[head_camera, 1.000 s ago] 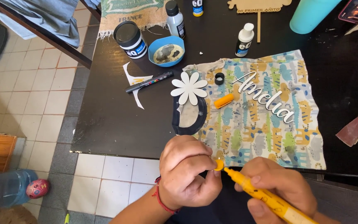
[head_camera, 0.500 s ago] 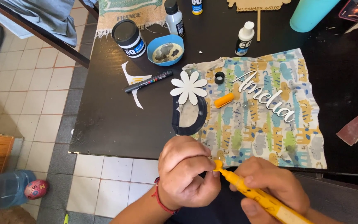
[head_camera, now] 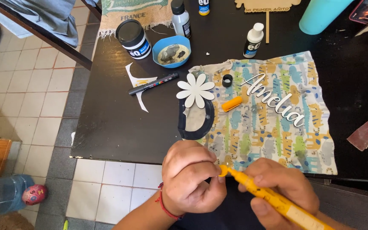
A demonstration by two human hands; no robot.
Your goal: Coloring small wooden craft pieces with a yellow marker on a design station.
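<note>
Right hand [head_camera: 277,187] gripping yellow marker [head_camera: 273,198]; left hand [head_camera: 192,179] pinching tip, closed, possibly around small piece. Flower [head_camera: 195,89] unpainted.

Smooth glossy yellow plastic paint marker [head_camera: 273,199], matt black tabletop [head_camera: 107,123] underneath. On that tabletop: soft printed cotton cloth [head_camera: 273,115], flat white-painted wooden flower cutout [head_camera: 195,89], rough reddish sandpaper square [head_camera: 365,134], glossy blue plastic bowl [head_camera: 172,51].
</note>
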